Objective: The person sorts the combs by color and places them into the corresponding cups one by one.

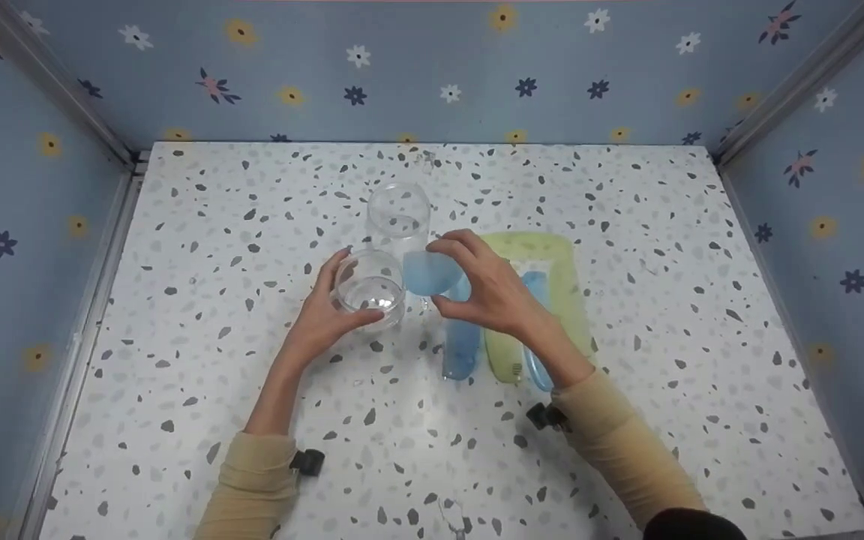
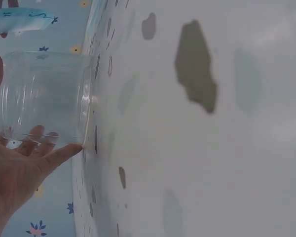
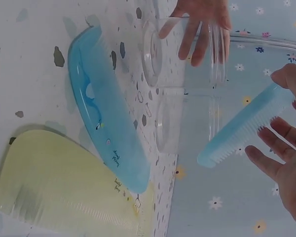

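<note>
My left hand holds a clear plastic jar standing on the table, its fingers behind the wall and its thumb on the near side. In my right hand is a translucent blue comb, pinched between thumb and fingers, raised above the table just right of that jar. In the right wrist view the comb slants, its teeth toward the fingers. Another clear jar stands behind the held one. Nothing shows inside either jar. Below the right hand lies a second blue comb.
Right of that lying comb are yellow-green combs and one more blue comb, partly hidden by the right forearm. The speckled white table is bordered by flowered blue walls at the back and sides.
</note>
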The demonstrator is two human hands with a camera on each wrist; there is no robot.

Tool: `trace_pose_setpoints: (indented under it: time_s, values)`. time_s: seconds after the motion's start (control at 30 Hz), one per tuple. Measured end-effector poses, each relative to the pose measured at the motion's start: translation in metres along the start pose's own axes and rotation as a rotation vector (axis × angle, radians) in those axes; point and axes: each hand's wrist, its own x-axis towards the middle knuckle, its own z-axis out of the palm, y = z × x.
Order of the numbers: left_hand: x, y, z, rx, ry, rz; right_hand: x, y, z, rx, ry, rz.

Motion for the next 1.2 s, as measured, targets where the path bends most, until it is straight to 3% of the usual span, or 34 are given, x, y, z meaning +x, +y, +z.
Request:
trace_pose_setpoints:
  time_s: [0.27, 0.67, 0.87, 1.2]
  values:
    - [0.003, 0.004, 0.005, -0.090, -0.066, 0.041, 0.007, -0.006, -0.002, 0.053, 0.102, 0.014]
    - [0.005, 0.007, 0.012, -0.024, -0.085, 0.055, 0.017, -0.019, -0.001, 0.134, 0.211, -0.004]
    - [0.006, 0.007, 0.014, -0.037, -0.086, 0.053, 0.022, -0.026, 0.001, 0.229, 0.230, -0.045]
    - [0.007, 0.006, 0.015, -0.015, -0.103, 0.020, 0.025, -0.035, 0.008, 0.321, 0.204, -0.028]
